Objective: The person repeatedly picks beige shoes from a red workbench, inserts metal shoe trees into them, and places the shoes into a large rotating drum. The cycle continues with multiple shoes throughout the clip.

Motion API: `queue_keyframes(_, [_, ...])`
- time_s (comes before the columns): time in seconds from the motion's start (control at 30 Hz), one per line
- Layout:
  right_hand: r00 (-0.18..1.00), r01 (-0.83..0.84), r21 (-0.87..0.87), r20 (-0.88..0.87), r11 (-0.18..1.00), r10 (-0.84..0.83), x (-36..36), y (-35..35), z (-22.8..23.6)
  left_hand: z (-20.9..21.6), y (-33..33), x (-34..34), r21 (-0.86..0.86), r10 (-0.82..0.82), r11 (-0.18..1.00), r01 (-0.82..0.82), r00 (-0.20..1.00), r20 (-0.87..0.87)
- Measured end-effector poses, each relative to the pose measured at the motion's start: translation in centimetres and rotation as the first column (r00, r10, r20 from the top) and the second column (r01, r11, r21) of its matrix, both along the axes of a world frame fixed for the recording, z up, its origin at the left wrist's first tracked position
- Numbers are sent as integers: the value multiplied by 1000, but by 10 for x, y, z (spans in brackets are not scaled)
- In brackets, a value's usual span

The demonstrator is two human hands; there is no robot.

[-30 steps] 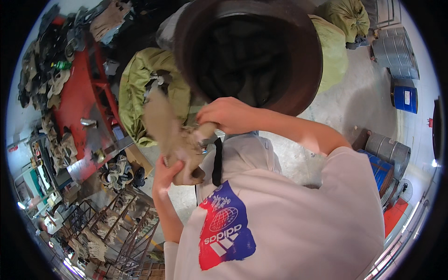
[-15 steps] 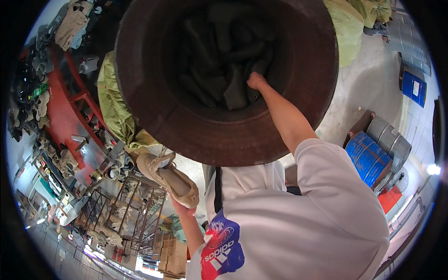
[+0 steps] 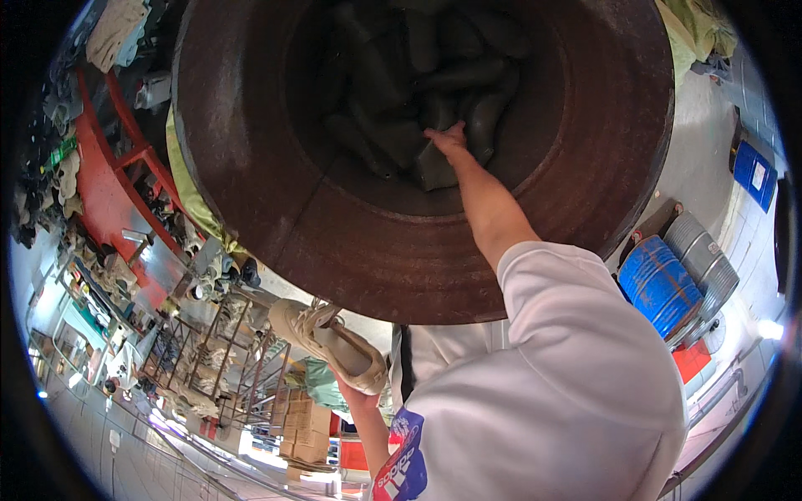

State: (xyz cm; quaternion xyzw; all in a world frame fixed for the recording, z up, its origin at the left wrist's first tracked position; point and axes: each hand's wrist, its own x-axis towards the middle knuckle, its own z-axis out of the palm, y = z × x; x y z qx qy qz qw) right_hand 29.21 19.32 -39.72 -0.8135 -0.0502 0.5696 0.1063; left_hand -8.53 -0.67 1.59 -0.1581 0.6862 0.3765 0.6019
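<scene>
A beige lace-up shoe (image 3: 299, 327) is in my left hand (image 3: 359, 401), which grips it from beneath at the toe end, low in front of my shirt. The shoe's opening faces up; most of the left fingers are hidden under it. My right arm reaches down into a large round rust-brown drum (image 3: 376, 284). Inside lie several dark grey shoe-last-like pieces (image 3: 380, 71), dim in the shadow. My right hand (image 3: 449, 139) is over one such dark piece (image 3: 436, 169), thumb and fingers apart; whether it touches the piece I cannot tell.
A yellow-green sack (image 3: 188, 171) shows behind the drum's left rim. Left stand a red metal frame (image 3: 104, 175), racks (image 3: 209, 351) of shoe parts and stacked cardboard boxes (image 3: 307, 426). To the right lie a blue barrel (image 3: 660, 284) and a grey barrel (image 3: 700, 250).
My right hand has shifted left inside the drum, and its fingers have spread. The drum looms larger in view. My left hand with the shoe appears a little further right and lower.
</scene>
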Motion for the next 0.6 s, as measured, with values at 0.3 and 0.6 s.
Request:
queue_keyframes(0.3, [827,266,70,-530,961,-190,48,14,44,-18,-10,8,215,204,931,-294,910,362])
queue_keyframes(0.6, [969,-140,162,-182,977,169,60,31,84,-45,-12,-1,277,87,949,-152,969,231])
